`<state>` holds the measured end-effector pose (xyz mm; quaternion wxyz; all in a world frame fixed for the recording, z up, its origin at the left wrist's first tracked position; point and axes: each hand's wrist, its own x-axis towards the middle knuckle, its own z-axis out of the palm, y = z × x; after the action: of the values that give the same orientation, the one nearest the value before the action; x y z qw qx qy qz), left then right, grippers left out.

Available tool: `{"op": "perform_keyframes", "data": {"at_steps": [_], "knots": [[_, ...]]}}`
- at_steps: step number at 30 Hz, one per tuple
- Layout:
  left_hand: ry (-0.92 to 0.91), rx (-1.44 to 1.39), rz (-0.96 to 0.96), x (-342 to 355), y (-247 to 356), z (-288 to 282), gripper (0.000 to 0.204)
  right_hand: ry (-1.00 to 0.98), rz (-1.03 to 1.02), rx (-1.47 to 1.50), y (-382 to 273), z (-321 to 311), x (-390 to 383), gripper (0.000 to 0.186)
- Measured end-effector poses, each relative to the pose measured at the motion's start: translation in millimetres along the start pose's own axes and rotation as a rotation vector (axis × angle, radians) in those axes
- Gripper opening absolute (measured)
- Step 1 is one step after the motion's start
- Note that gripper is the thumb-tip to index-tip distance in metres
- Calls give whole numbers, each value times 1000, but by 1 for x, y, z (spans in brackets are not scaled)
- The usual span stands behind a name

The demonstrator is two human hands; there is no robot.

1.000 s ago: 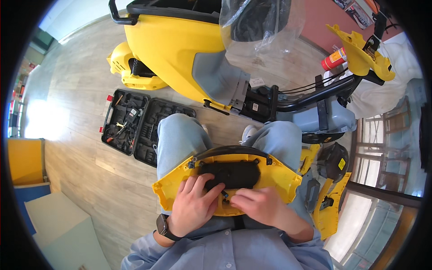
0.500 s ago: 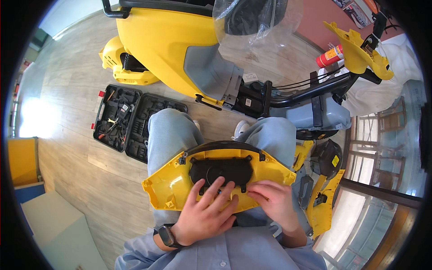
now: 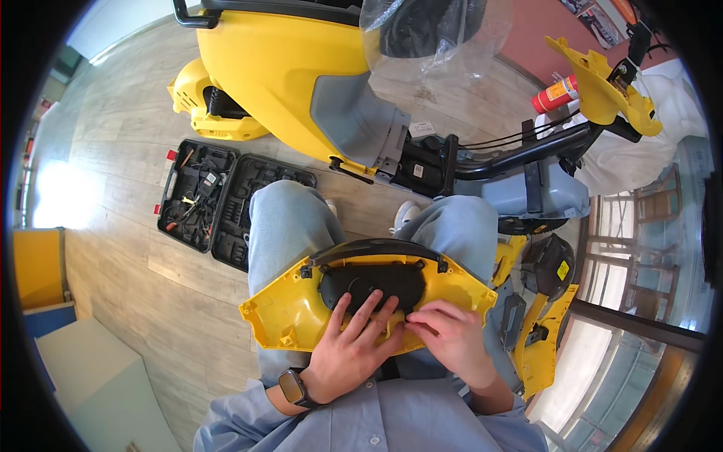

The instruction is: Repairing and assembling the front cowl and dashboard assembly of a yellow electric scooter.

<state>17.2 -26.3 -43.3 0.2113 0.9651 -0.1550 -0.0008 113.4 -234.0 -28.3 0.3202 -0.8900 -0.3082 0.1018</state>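
Note:
Across my lap lies a yellow plastic scooter panel (image 3: 275, 313), its hollow inner side facing up. A black oval-ended housing (image 3: 384, 279) sits in its middle, and a curved dark strip (image 3: 376, 246) runs along the far edge. My left hand (image 3: 348, 354) rests on the housing with fingers spread, a watch (image 3: 294, 386) on its wrist. At the housing's near right corner, my right hand (image 3: 456, 343) pinches thumb and fingertips together. Whatever is between those fingertips is too small to make out.
Ahead stands a partly stripped yellow scooter (image 3: 256, 68) with a bared black frame tube. An open tool case (image 3: 197, 196) lies on the floor at the left. More yellow body parts (image 3: 538, 346) lie by my right leg. A red fire extinguisher (image 3: 553, 94) is at the far right.
My right hand's fingertips have moved slightly left, closer to the housing's corner. The left hand has shifted a little right and toward me, still spread on the housing.

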Motion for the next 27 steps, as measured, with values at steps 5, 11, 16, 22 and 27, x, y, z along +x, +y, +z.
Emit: {"op": "perform_keyframes", "data": {"at_steps": [5, 11, 16, 22, 27], "knots": [[-26, -29, -8, 1, 0, -4, 19, 16, -46, -82, -2, 1, 0, 17], [-28, -47, 0, 0, -2, 0, 5, 19, -149, -200, -1, 3, -3, 17], [-42, -49, 6, 1, -2, -4, 11, 50, -10, -155, -6, -5, -1, 19], [-41, 22, 31, 2, 0, -6, 35, 230, 213, 157, 0, -33, -15, 6], [-36, 55, 38, 0, -1, -4, 50, 247, 2, -3, -9, -38, -12, 10]]}}
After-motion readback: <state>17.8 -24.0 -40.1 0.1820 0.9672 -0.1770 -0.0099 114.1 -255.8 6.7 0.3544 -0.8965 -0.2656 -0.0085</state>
